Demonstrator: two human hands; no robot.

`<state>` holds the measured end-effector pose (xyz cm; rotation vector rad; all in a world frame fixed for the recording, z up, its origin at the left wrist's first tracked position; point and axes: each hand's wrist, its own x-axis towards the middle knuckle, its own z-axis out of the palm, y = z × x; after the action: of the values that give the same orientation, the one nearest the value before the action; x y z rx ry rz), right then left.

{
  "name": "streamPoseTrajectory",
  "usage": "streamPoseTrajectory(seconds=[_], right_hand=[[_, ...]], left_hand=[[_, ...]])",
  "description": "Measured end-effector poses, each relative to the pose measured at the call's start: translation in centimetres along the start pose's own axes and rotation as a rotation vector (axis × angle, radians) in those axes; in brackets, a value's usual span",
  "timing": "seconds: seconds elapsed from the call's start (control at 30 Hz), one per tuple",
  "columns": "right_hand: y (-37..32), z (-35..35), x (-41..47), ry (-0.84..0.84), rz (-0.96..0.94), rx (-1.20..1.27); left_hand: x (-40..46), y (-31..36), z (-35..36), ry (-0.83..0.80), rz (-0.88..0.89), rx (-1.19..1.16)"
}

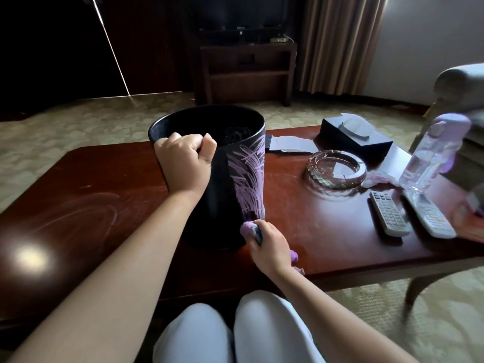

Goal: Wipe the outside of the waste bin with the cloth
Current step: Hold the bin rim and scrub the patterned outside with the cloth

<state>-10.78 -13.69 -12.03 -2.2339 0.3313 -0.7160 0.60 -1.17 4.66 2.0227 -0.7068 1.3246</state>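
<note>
Tall black round waste bin (209,179) upright on our red-brown wooden bench (327,231) | left hand (184,162) grips near rim | right hand (269,247) clutches bunched lilac cloth (248,227) at bin's lower right wall | purple smears run straight up from cloth; we judge upward stroke next

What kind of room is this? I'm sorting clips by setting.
Probably a hotel room or a sitting room: a television on a dark stand, a low wooden coffee table with a glass ashtray, tissue box and two remotes, plus patterned carpet.
</note>
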Motion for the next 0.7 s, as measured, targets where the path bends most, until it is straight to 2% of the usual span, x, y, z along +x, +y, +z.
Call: streamPoseTrajectory(seconds=[0.17, 0.3, 0.43, 0.6, 0.7], right_hand=[[-2.3, -0.1, 0.6, 0.196, -0.069, 0.129], [-1.5, -0.5, 0.3, 0.113, -0.045, 0.017], [-2.9, -0.6, 1.2, 0.231, -0.119, 0.118], [-2.6, -0.8, 0.6, 0.201, -0.126, 0.041], [-3.5, -0.8, 1.4, 0.285, -0.157, 0.101]], left_hand=[[-0.1, 0.0, 0.0, -0.003, -0.005, 0.002], [0.0, 0.0, 0.1, 0.013, -0.004, 0.006], [-0.1, -0.1, 0.1, 0.013, 0.003, 0.008], [0.0, -0.1, 0.1, 0.020, 0.004, 0.017], [0.0, -0.1, 0.0, 0.016, 0.006, 0.012]])
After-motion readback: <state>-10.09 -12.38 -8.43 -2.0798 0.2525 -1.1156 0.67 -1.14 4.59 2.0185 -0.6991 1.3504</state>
